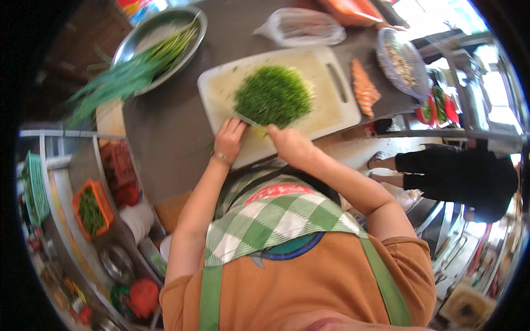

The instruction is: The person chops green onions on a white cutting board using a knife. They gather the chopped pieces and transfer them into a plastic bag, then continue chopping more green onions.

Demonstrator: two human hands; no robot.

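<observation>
A heap of finely chopped green stalks [273, 97], probably chives or scallions, covers the middle of a white plastic cutting board [343, 118]. At its near edge my right hand [292, 142] grips a knife [250, 122] by the handle end, the blade pointing left toward my other hand. My left hand [230, 138], a metal-banded watch or bracelet at its wrist, rests on the board's near left part with fingers close to the blade tip. Whether anything lies under those fingers is hidden. Pale green bits show just below the blade.
Long uncut green stalks [165, 53] hang over a metal basin [201, 25] at back left. Behind the board lies a plastic bag [306, 27]. An orange checked cloth [364, 89] and a colander [420, 85] of pale pieces stand right. A person in black [459, 176] is farther right.
</observation>
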